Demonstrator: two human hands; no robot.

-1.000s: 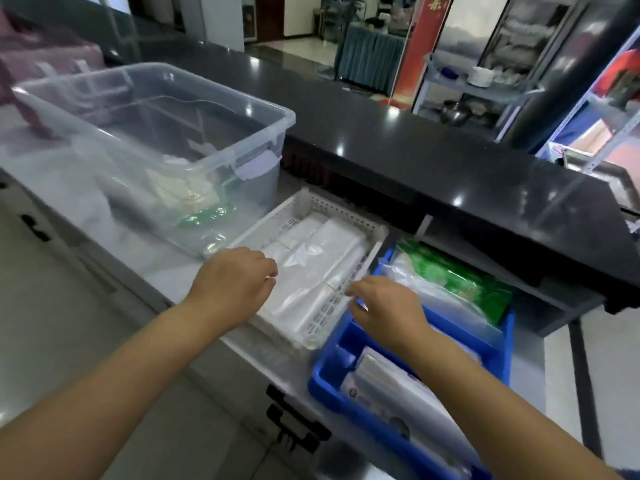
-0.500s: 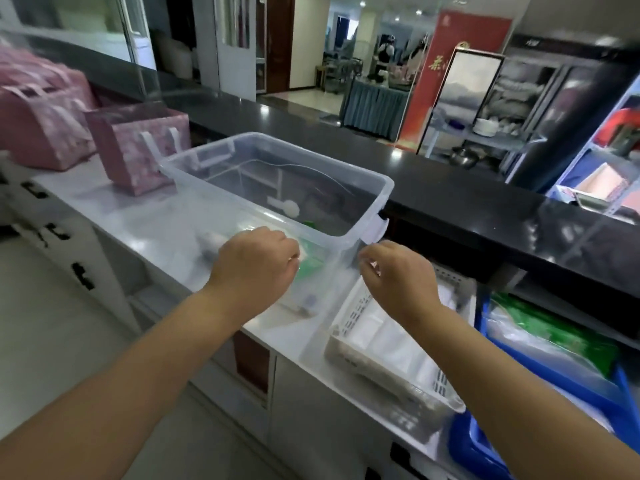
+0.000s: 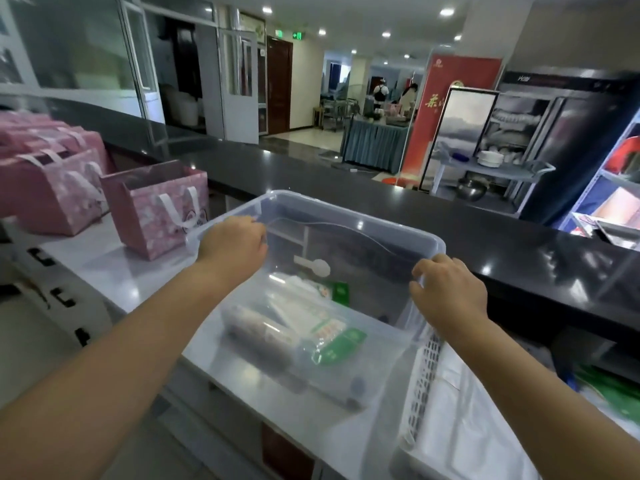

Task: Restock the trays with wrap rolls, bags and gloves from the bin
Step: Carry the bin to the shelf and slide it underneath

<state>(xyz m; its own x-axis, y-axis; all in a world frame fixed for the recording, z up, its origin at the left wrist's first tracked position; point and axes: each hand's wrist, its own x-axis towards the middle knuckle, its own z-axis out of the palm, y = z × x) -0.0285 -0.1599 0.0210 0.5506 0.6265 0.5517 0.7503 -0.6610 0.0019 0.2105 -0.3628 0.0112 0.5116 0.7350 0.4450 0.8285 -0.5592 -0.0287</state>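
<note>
Grey counter (image 3: 114, 271) at mid-frame carries the clear bin (image 3: 346, 212). Your left hand (image 3: 232, 247) and right hand (image 3: 446, 292) curl over its opposite rims. It looks light, stiff and slick, and the wrap roll (image 3: 256, 330) lies loose inside, so hold the rims level.

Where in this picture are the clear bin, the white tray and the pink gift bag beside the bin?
clear bin (image 3: 349, 216): head view, on its far rim.
white tray (image 3: 424, 375): head view, on its perforated left wall.
pink gift bag (image 3: 145, 216): head view, on its front face.
</note>
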